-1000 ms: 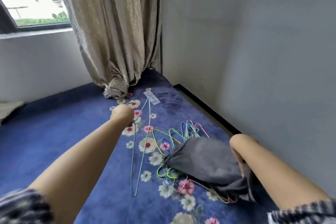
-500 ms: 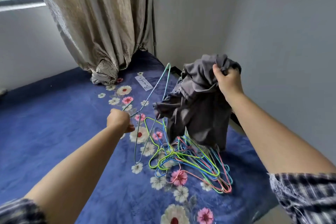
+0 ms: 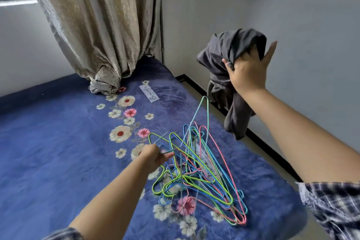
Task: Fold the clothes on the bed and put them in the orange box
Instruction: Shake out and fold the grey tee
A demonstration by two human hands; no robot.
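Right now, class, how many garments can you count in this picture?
1: a dark grey garment, bunched and held up in the right hand beyond the bed's edge. None shows among the hangers.

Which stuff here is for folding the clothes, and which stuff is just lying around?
For the job:
- dark grey garment, held up in the right hand
- bed with the blue flowered cover

Just lying about:
- pile of coloured wire hangers, one of them pinched by the left hand
- beige curtain

The orange box is not in view.
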